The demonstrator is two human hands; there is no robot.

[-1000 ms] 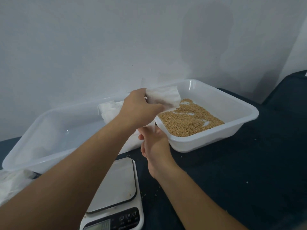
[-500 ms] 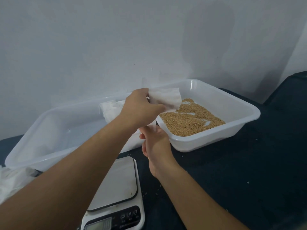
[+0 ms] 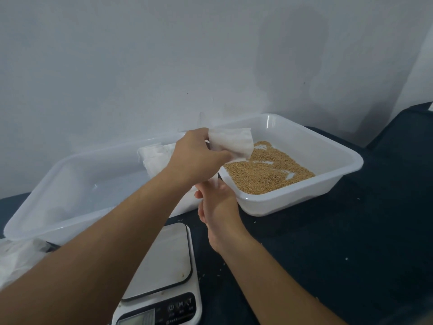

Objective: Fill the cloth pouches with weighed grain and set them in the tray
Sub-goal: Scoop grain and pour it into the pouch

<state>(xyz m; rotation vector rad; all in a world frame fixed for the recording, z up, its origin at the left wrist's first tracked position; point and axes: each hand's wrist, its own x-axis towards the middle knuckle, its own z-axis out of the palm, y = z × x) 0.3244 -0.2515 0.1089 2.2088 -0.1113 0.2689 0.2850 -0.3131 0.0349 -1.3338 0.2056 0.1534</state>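
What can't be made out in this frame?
- Scale display: cut off by the bottom edge of the head view, reading illegible.
- Right hand: fingertips hidden under the left hand, grip unclear.
- Pouch contents: cloth hides them.
- White pouches in the long tray: count hidden by the left forearm.

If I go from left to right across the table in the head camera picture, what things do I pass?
Crumpled white bag → big clear tray → scale → white cloth pouch → tub of grain.
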